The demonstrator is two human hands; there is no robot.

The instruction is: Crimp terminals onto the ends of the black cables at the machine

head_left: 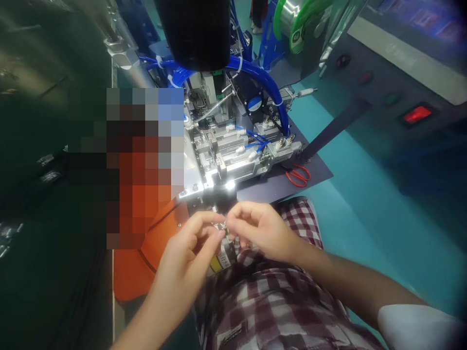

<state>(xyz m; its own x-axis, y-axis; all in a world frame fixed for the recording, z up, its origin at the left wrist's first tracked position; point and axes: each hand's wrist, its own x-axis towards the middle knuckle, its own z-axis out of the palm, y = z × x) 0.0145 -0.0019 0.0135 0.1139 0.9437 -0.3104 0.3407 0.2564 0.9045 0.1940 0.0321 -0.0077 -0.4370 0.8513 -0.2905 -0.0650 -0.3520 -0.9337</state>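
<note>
My left hand [191,243] and my right hand [257,226] meet fingertip to fingertip above my lap, close to the front edge of the machine. Each one pinches with thumb and forefinger. Between the fingertips shows a tiny light-coloured piece [222,225], too small to name. Beneath the hands is a grey machine part bearing a yellow and white label [219,261] with printed characters. Just beyond the fingers, a bright lamp [229,185] shines on the machine's metal front. The orange curved tray [134,277] lies left of my left hand.
Metal slides and cylinders [233,155] with blue air tubes fill the machine ahead. Red-handled scissors or pliers [298,176] lie on the dark base plate. A green-rimmed wire spool [292,22] stands behind. A control box with a lit red switch [418,114] is at right.
</note>
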